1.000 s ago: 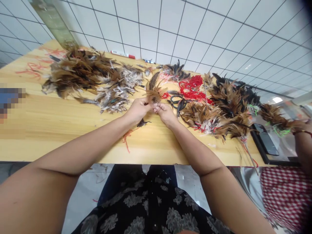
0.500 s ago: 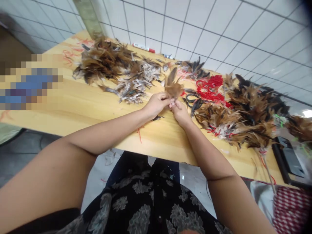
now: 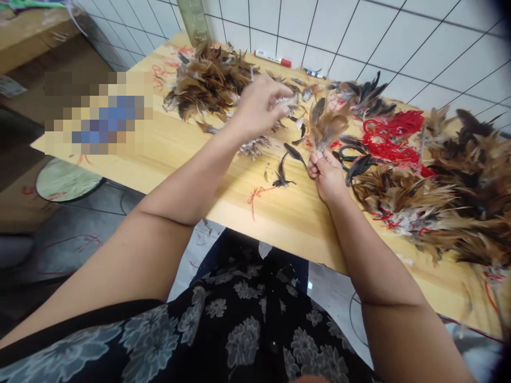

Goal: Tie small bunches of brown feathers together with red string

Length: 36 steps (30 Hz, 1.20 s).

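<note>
My right hand [image 3: 328, 173] is closed round the base of a small bunch of brown feathers [image 3: 326, 126], whose tips fan upward. My left hand [image 3: 261, 106] hovers over the quill ends of a large heap of brown and dark feathers [image 3: 211, 80], its fingers apart and curved. Whether its fingertips touch the feathers there I cannot tell. On the wooden table [image 3: 191, 159] between my arms lie a few loose black feathers [image 3: 281, 173] and a scrap of red string [image 3: 257, 197].
Black-handled scissors [image 3: 351, 154] and a tangle of red yarn [image 3: 393, 135] lie right of my right hand. Beyond them are bundled feathers [image 3: 403, 197], some tied in red. A marker [image 3: 272, 58] rests by the tiled wall. A round stool [image 3: 69, 180] stands at the left.
My left hand has left the feather bunch and moved up and left to the heap. My right hand still holds the bunch. The view has shifted to the left.
</note>
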Tool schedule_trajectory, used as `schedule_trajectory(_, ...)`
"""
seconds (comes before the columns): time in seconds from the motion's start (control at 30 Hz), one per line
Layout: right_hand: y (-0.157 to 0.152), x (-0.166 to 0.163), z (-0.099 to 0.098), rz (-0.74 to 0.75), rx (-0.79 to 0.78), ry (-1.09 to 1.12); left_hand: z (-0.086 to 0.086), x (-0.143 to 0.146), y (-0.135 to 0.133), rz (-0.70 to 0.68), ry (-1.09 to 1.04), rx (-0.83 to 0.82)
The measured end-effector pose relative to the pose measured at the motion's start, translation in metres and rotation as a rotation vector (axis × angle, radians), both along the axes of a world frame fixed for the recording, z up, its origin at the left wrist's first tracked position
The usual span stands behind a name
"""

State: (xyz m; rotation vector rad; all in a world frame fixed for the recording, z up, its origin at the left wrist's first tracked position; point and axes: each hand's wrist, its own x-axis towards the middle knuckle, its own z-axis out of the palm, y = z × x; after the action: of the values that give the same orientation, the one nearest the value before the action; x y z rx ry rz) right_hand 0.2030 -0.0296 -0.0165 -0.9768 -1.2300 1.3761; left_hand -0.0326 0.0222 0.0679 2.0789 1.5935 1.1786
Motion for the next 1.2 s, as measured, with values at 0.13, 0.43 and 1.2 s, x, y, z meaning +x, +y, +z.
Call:
schedule_trajectory(0.13, 0.002, -0.003, -0.001, 0.008, -0.027, 0.008, 0.029, -0.038, -0.008, 0.182, 0.08, 0.043)
schedule_trajectory(0.43, -0.001, -0.008, 0.002, 0.014, -0.036, -0.014, -0.045, -0.158, 0.001, 0.201, 0.171, -0.088)
schedule_trajectory(1.2, -0.003, -0.017, 0.01, -0.096, -0.179, 0.019, 0.002, -0.099, -0.026, -0.054, 0.078, 0.028)
